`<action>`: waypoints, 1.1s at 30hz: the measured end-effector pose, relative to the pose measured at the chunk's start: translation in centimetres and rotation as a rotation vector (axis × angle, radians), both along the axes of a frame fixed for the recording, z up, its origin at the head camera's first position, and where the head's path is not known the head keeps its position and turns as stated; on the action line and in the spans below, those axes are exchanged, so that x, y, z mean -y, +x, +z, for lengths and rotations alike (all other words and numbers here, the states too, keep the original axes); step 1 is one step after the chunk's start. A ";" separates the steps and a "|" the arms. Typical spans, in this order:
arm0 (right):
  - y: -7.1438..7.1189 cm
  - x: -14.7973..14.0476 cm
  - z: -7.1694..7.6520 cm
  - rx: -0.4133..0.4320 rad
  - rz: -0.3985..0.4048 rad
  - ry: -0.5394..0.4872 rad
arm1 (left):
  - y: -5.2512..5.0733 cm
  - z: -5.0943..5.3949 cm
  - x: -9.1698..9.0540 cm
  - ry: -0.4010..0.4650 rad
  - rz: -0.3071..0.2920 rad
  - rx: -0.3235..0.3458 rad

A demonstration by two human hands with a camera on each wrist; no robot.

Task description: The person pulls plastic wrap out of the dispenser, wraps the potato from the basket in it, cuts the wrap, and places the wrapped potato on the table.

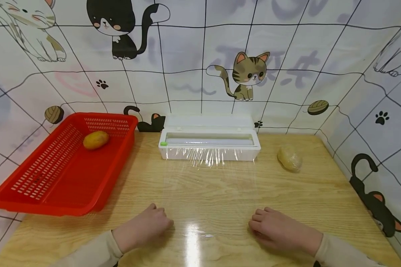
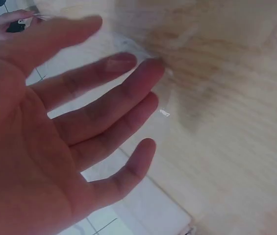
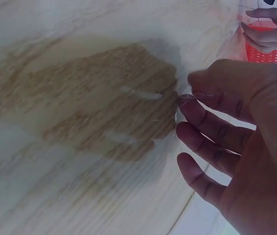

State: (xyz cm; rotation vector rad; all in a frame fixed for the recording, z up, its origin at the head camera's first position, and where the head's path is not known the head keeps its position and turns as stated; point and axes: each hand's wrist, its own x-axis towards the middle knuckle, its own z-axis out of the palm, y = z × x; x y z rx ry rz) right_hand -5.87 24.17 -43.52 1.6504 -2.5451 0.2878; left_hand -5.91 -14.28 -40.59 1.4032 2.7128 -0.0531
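A sheet of cling film (image 1: 208, 189) stretches from a white dispenser box (image 1: 209, 152) towards me over the wooden table. My left hand (image 1: 147, 227) is at the film's left near corner. In the left wrist view, its fingers (image 2: 113, 105) are loosely bent, the thumb stands apart from them, and the film's edge lies by the fingertips. My right hand (image 1: 280, 230) is at the right near corner. Thumb and forefinger of that hand (image 3: 246, 132) pinch the film's gathered edge in the right wrist view.
A red plastic basket (image 1: 101, 193) on the left holds one yellow potato (image 1: 95, 140). A film-wrapped potato-like lump (image 1: 289, 158) lies right of the box. The box's lid (image 1: 208, 121) is raised, with a green piece (image 1: 163, 144) at its left end. Cat-patterned cloth surrounds the table.
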 end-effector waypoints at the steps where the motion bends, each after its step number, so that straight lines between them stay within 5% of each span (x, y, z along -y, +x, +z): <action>1: 0.0 0.0 0.0 0.000 -0.003 0.001 | 0.1 0.1 0.0 -0.003 -0.002 0.013; 7: -0.1 -0.1 0.2 0.011 0.002 0.018 | 0.5 0.4 0.1 -0.034 -0.013 0.055; 26: 0.2 -0.6 -0.1 -0.013 0.028 0.018 | 1.8 0.0 1.2 0.011 0.067 0.044; 33: 0.2 -0.5 -0.1 -0.094 0.030 -0.040 | 2.1 -0.5 1.9 0.042 0.106 0.062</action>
